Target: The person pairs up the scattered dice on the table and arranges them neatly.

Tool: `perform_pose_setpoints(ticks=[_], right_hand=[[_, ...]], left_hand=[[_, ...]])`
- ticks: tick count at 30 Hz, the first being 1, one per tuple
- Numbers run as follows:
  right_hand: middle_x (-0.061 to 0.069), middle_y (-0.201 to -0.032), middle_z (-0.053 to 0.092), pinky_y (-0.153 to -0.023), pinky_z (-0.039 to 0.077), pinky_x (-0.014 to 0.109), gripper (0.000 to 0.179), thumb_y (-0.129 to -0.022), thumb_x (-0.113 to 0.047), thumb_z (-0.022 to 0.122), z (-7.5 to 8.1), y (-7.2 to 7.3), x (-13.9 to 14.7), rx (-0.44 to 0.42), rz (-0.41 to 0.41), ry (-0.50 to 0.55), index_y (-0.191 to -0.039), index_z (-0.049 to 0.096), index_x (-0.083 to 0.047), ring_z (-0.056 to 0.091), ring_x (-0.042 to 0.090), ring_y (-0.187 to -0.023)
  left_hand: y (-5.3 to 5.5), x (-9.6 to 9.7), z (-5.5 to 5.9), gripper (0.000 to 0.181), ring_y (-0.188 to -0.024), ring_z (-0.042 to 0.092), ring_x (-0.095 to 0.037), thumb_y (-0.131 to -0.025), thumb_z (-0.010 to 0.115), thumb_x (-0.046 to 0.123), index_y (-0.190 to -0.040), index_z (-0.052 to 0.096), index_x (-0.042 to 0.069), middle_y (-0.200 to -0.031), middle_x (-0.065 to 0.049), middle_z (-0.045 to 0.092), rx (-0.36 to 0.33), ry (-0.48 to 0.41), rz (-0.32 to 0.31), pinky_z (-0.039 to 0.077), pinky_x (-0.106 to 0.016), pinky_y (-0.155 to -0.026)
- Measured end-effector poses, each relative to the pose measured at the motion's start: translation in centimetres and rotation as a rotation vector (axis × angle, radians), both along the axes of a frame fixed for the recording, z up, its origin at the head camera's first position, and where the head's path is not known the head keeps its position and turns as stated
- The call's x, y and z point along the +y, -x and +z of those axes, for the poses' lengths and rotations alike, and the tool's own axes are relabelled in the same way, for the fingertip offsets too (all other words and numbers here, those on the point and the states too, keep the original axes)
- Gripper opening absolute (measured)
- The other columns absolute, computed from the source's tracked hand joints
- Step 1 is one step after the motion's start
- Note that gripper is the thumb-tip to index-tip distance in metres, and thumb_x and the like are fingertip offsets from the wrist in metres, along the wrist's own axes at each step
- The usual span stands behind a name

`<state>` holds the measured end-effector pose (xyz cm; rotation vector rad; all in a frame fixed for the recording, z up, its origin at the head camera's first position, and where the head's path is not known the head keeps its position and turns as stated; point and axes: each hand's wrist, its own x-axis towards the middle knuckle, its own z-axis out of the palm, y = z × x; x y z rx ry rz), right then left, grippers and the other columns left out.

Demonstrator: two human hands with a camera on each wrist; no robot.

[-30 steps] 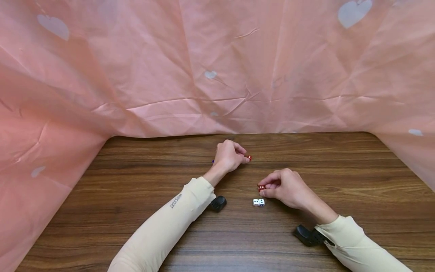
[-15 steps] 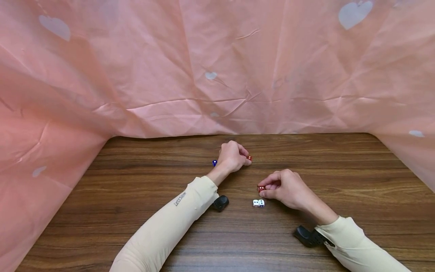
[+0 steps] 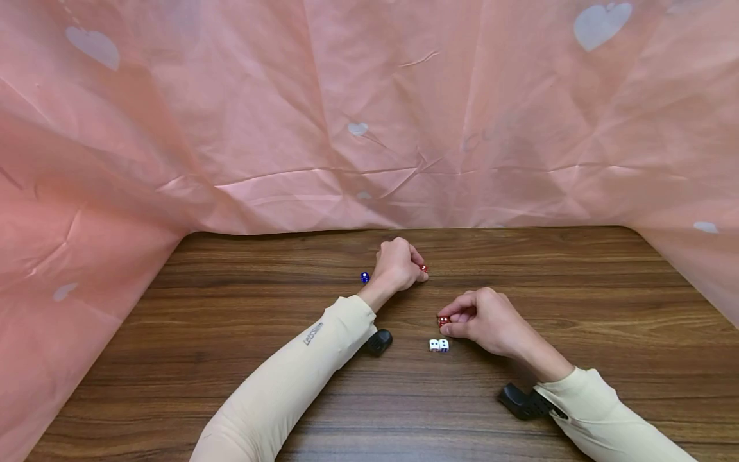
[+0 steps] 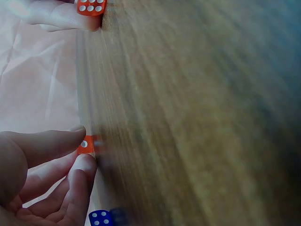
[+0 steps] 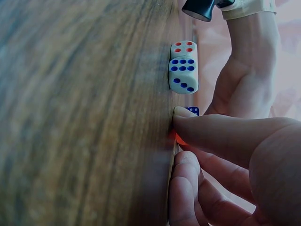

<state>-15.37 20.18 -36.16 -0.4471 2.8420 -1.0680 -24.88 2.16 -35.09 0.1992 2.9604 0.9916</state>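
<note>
My left hand [image 3: 398, 264], at the back of the table, pinches a red die [image 3: 424, 269] between thumb and fingers. The left wrist view shows this red die [image 4: 85, 144] with one white dot facing out. Nearer and to the right, my right hand [image 3: 487, 321] holds another red die [image 3: 444, 321] between thumb and fingertips, low at the tabletop. In the right wrist view the thumb hides most of that red die [image 5: 180, 140]. Two white dice [image 3: 439, 345] sit side by side just in front of it. A blue die [image 3: 365, 277] lies left of my left hand.
The wooden table [image 3: 260, 269] is bounded at the back and sides by a pink cloth [image 3: 277, 128] with pale hearts. Black devices sit at the left wrist [image 3: 379, 342] and right wrist [image 3: 522, 401], close over the wood.
My left hand has shifted slightly to the right around its red die, and the blue die behind it has come into full view. The right hand stays where it was.
</note>
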Motion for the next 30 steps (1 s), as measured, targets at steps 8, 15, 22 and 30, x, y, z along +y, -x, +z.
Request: perform_pose_setpoints(ticks=[8,15,22,30], right_hand=[[-0.008,-0.078,0.077,-0.065,0.049,0.020,0.015,-0.081,-0.021,0.092,0.0,0.0,0.0,0.001,0.007,0.005,-0.095,0.085,-0.018,0.066,0.004,-0.071],[-0.008,-0.078,0.076,-0.065,0.049,0.021,0.014,-0.082,-0.020,0.091,0.0,0.0,0.1,0.008,0.012,0.007,-0.094,0.085,-0.018,0.065,0.003,-0.071],[-0.008,-0.078,0.075,-0.065,0.049,0.021,0.014,-0.082,-0.020,0.091,0.0,0.1,0.1,0.009,0.013,0.001,-0.095,0.085,-0.018,0.065,0.003,-0.071],[-0.008,-0.078,0.077,-0.065,0.049,0.021,0.015,-0.082,-0.020,0.092,0.0,0.0,0.1,-0.002,0.010,0.011,-0.095,0.085,-0.017,0.066,0.004,-0.071]], left_hand=[[1.3,0.3,-1.0,0.015,-0.111,0.075,-0.028,-0.077,0.096,0.022,-0.086,0.084,0.019,-0.093,0.002,0.083,0.020,0.039,-0.001,0.056,-0.040,-0.102],[0.5,0.3,0.0,0.012,-0.110,0.075,-0.027,-0.078,0.096,0.021,-0.082,0.084,0.020,-0.090,0.003,0.082,0.017,0.057,-0.018,0.056,-0.039,-0.101],[-0.2,-0.2,0.2,0.014,-0.104,0.075,-0.024,-0.077,0.097,0.023,-0.079,0.083,0.020,-0.083,0.005,0.081,0.009,0.007,-0.030,0.056,-0.039,-0.099],[-1.1,-1.4,0.5,0.015,-0.102,0.071,-0.019,-0.076,0.096,0.028,-0.074,0.082,0.025,-0.080,0.010,0.079,-0.040,-0.035,-0.069,0.055,-0.037,-0.096]])
